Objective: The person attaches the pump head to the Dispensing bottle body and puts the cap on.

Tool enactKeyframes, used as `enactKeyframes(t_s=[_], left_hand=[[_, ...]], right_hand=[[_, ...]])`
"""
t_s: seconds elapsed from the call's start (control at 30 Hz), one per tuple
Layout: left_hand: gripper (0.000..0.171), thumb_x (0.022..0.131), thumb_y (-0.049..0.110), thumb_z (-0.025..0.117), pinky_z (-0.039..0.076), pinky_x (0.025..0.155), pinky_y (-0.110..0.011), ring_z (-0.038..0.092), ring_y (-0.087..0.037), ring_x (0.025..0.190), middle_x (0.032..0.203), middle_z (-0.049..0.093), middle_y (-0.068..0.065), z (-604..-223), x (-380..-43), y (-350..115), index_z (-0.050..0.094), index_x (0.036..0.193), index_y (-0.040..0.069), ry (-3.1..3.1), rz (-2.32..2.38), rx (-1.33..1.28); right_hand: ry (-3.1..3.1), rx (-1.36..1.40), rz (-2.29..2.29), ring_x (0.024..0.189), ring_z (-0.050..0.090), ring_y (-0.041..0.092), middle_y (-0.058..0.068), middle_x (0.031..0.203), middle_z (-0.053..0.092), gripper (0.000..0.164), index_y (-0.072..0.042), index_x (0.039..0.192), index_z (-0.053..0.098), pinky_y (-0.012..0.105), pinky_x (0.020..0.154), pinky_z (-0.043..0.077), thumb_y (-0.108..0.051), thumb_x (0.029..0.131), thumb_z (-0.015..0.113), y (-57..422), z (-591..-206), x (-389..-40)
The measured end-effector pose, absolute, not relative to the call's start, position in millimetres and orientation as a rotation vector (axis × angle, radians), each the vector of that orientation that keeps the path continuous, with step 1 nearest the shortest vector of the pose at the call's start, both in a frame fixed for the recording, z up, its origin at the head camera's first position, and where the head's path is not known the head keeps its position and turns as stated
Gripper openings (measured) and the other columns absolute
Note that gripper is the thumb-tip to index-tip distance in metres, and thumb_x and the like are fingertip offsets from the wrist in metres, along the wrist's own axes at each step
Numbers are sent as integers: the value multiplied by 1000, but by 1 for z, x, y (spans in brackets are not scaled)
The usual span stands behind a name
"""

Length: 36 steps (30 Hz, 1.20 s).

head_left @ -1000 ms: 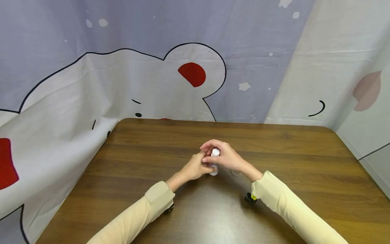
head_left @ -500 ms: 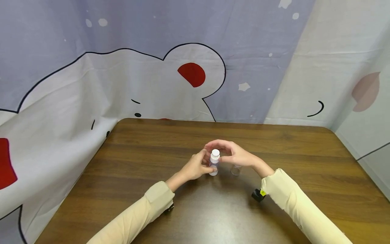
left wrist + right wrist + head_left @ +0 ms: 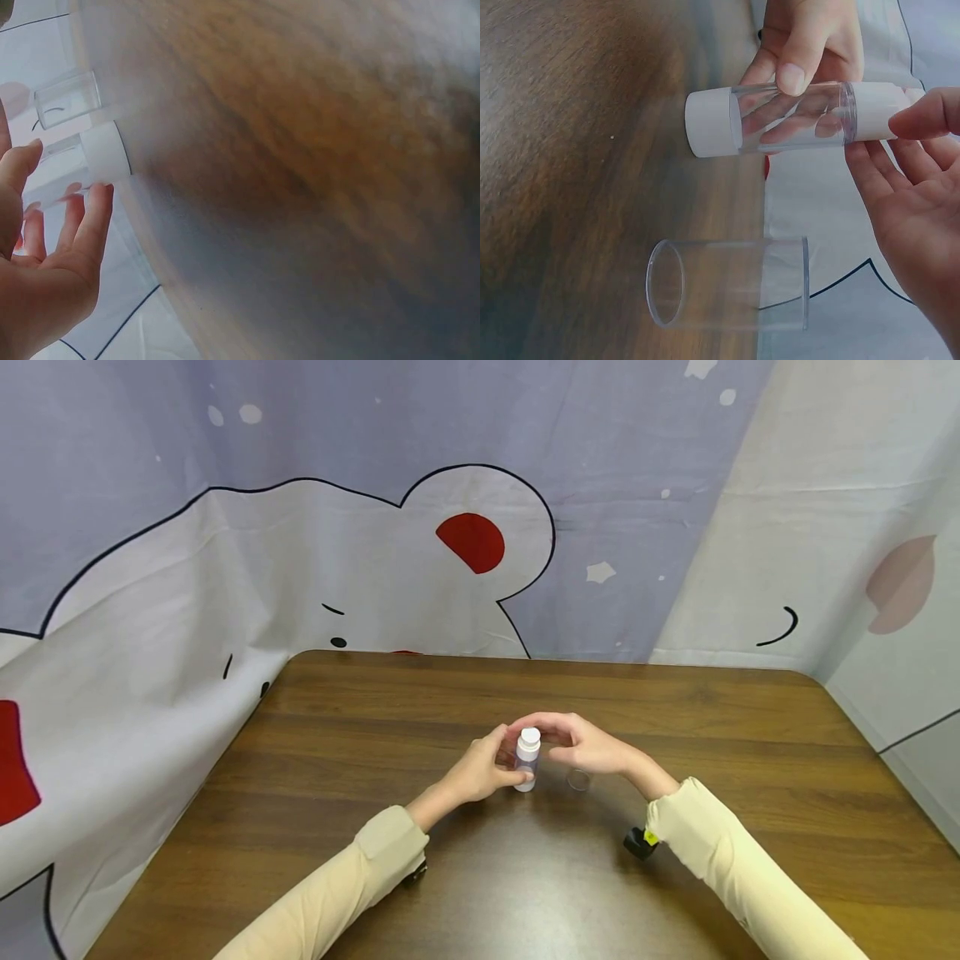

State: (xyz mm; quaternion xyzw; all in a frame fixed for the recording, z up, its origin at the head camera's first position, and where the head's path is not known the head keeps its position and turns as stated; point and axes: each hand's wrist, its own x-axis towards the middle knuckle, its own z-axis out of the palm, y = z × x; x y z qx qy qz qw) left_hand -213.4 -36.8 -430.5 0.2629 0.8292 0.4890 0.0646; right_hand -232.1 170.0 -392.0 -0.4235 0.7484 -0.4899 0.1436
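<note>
A slim bottle (image 3: 528,750) stands upright on the table, clear in the middle with a white base (image 3: 711,124) and white top (image 3: 877,111). My left hand (image 3: 478,770) grips its clear body, thumb across the near side and fingers showing through from behind. Around the top arches my right hand (image 3: 592,747), fingers bent loosely behind it. In the head view a small gap shows between the right thumb and the bottle; in the right wrist view that thumb overlaps the white top. A clear open cylinder (image 3: 727,285), like a cap, stands just right of the bottle.
The brown wooden table (image 3: 360,718) has rounded far corners. Behind it and along its sides hangs a printed cloth (image 3: 600,527) with cartoon figures. A black wrist camera (image 3: 639,843) sits under the right sleeve.
My right hand has drawn back to the right from the bottle's top, and its thumb has come away, leaving the bottle more exposed. The left hand keeps its grip in the same place.
</note>
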Motion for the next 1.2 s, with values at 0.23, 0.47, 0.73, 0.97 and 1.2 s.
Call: enactKeyframes(t_s=[0.23,0.47,0.73,0.97,1.2], left_hand=[[38,82,7,75,58,82,-31,67,-30,98,107,67,-19,-431,-214,-38,49,108,-1,2502,1475,792],[35,83,6,74,59,80,-30,68,-32,97,108,67,-21,-431,-213,-39,48,105,-1,2488,1481,801],[35,82,5,75,59,77,-27,69,-31,94,105,67,-20,-431,-213,-39,48,104,0,2475,1497,792],[35,81,3,75,58,75,-24,69,-29,91,101,68,-21,-432,-213,-39,48,103,0,2459,1527,828],[35,80,3,76,58,77,-23,69,-30,92,101,69,-21,-434,-214,-37,49,103,0,2435,1559,820]], right_hand=[[2158,-1240,-1429,118,59,15,22,129,58,42,3,131,51,27,99,49,10,90,52,171,-394,-232],[2277,-1206,-1407,110,61,10,17,126,62,38,-1,129,54,39,95,52,1,91,60,170,-394,-229],[2446,-1111,-1422,101,63,19,8,111,67,37,-5,123,59,48,92,52,-8,87,69,165,-394,-222],[2581,-1041,-1444,88,62,11,4,97,68,36,-4,113,64,39,79,56,-10,80,77,161,-396,-222],[2653,-1011,-1446,76,61,12,5,93,66,35,-3,106,66,41,71,59,-11,75,81,157,-399,-224]])
